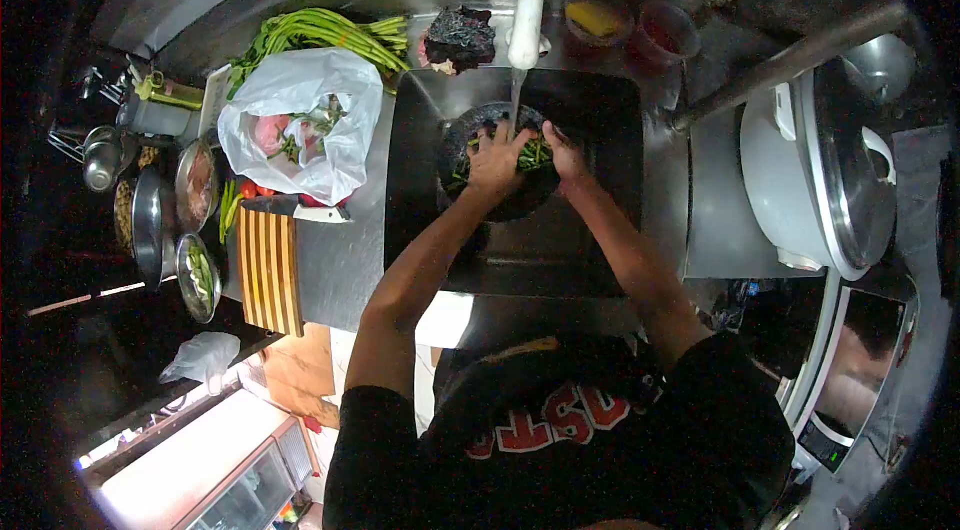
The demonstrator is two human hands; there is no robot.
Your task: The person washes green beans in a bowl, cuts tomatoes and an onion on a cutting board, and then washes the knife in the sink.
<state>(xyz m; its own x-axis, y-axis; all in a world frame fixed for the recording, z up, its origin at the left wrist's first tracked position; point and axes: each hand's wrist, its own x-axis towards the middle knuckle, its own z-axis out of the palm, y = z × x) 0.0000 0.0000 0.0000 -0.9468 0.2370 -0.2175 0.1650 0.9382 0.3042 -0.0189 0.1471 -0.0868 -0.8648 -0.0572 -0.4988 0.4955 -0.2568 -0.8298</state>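
A dark round bowl or strainer [458,137] sits in the black sink [610,230], holding cut green vegetable stems [535,156]. Water runs from the white faucet [531,10] into it. My left hand [495,165] lies over the greens at the left of the bowl, palm down with fingers spread. At the bowl's right side, my right hand [568,158] touches the greens or the rim, its fingers stretched out. Whether it also presses on the rim is hard to see. Part of the greens is hidden beneath my hands.
Left of the sink are an open white plastic bag [345,95], long green stalks [330,30], a knife [320,213] and a striped cutting board [268,270]. Several metal bowls [152,220] stand farther left. A large white cooker [785,170] is at right, below a slanting pipe [790,65].
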